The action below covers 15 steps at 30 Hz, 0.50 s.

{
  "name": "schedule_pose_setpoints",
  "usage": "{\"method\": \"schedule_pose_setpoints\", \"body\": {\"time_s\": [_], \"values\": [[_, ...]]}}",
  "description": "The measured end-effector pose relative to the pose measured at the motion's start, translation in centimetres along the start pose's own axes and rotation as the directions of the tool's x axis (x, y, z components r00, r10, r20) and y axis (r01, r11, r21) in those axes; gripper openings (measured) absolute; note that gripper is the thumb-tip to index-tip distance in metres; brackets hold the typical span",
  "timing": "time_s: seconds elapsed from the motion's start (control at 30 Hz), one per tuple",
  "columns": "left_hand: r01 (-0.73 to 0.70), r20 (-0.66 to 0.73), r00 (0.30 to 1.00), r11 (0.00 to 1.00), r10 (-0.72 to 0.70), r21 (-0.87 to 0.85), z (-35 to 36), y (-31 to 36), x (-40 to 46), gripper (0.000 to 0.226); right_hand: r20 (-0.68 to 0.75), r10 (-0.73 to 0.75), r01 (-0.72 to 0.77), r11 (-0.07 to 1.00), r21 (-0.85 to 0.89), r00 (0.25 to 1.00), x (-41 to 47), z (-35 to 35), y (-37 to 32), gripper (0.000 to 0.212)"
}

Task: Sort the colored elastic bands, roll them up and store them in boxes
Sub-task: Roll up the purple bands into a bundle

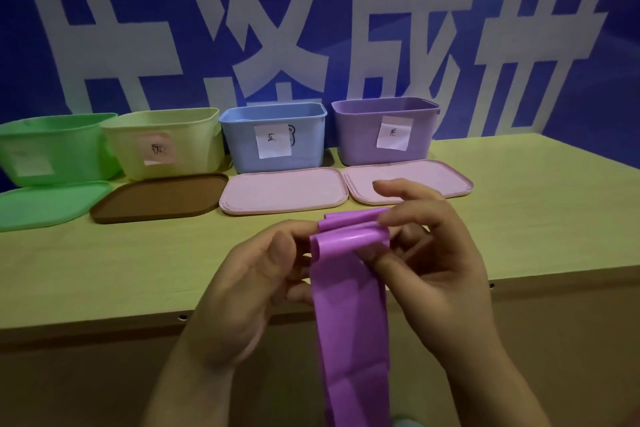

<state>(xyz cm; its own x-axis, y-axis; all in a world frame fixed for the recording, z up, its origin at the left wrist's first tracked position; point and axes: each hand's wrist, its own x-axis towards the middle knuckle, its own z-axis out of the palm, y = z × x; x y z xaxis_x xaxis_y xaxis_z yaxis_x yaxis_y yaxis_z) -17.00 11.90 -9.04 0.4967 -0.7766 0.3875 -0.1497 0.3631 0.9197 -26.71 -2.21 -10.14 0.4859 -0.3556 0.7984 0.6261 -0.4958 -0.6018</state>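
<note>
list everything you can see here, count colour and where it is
elastic band: 1, purple, held between both hands, top end partly rolled, the rest hanging down past the table edge
boxes: 4, open, in a row at the back of the table: green box far left, yellow box, blue box, purple box far right
paper labels: 1 on the front of each box, white or pale
lids: 4, lying flat in front of the boxes: green lid, brown lid, two pink lids
table: 1, light wood
wall banner: 1, blue with large white characters, behind the boxes
left hand: grips the band's left side
right hand: pinches the rolled end
</note>
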Motion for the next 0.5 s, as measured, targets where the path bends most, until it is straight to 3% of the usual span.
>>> {"method": "schedule_pose_setpoints", "body": {"time_s": [0.13, 0.23, 0.37, 0.5], "values": [[0.076, 0.008, 0.997, 0.997, -0.076, -0.019, -0.2, 0.0, 0.6, 0.051, 0.026, 0.044, -0.043, 0.999, -0.027, 0.999, 0.0, -0.3, 0.3, 0.030], [0.134, 0.048, 0.990, 0.991, -0.134, -0.015, -0.7, 0.0, 0.7, 0.033, 0.071, 0.101, -0.100, 0.995, -0.012, 0.992, 0.0, -0.8, 0.3, 0.024], [0.102, 0.082, 0.991, 0.992, -0.108, 0.074, -0.9, 0.9, 0.7, 0.030, 0.158, 0.164, -0.169, 0.985, 0.021, 0.974, 0.3, -1.2, 0.4, 0.015], [0.067, 0.053, 0.996, 0.979, -0.078, 0.192, -0.9, 1.5, 1.1, 0.024, 0.223, 0.142, -0.146, 0.989, 0.002, 0.964, 0.6, -1.4, 0.3, 0.018]]}}
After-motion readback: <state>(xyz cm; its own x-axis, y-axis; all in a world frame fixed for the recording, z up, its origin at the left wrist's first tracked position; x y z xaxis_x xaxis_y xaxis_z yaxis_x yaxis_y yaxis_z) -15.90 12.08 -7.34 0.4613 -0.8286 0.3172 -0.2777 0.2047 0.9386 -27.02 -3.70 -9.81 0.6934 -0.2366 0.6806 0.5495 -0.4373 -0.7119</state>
